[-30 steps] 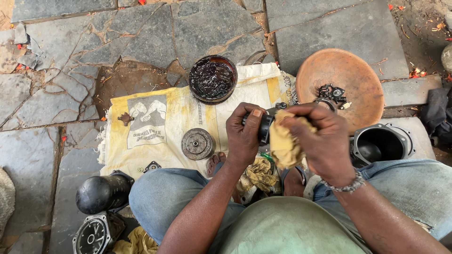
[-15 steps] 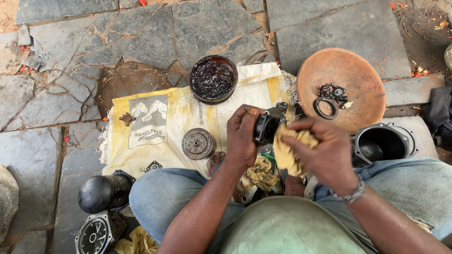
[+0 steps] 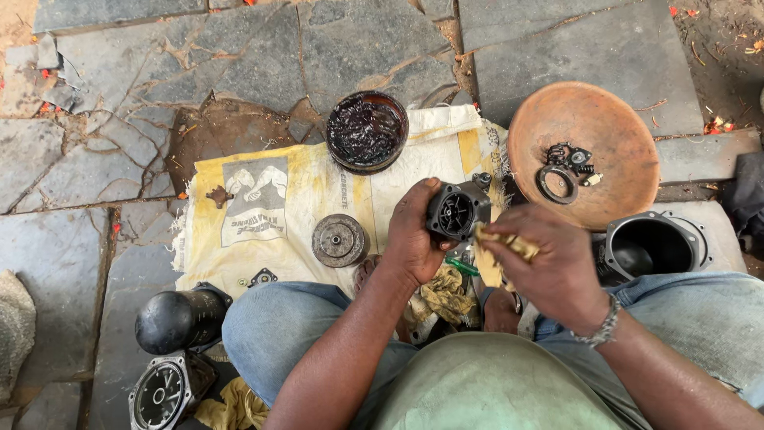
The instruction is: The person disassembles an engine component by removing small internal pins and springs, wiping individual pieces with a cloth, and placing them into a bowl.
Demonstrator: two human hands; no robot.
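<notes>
Housing, near left: black domed housing [image 3: 179, 318] lying on stone slabs [image 3: 119, 159], beside the person's left knee.
Gauge, near left corner: round dial-faced part [image 3: 161, 394] just near of the housing; yellow rag [image 3: 231, 406] to its right.
Sack: yellow-and-white woven sack [image 3: 263, 231] spread flat on the slabs, centre of scene.
Small parts on sack: rusty bracket [image 3: 218, 195] at left; flat gasket [image 3: 261, 278] at near edge; grey ribbed disc [image 3: 339, 240] near centre.
Bowl, far centre: round bowl [image 3: 367, 131] of black grease, on the sack's far edge.
Left hand: left hand [image 3: 414, 235] closed around the black motor part [image 3: 457, 211], open round face turned up toward the camera; part held above the sack, between the knees.
Right hand: right hand [image 3: 549, 267] fingers pinched on a yellow cloth [image 3: 497, 251], cloth touching the part's near-right edge.
Lap: second crumpled rag [image 3: 446, 295] below the hands.
Dish, far right: orange dish [image 3: 621, 127] holding a ring [image 3: 556, 183] and small black fittings [image 3: 573, 156].
Can, right: black open cylinder [image 3: 652, 247] with flanged rim, just beside the right knee.
</notes>
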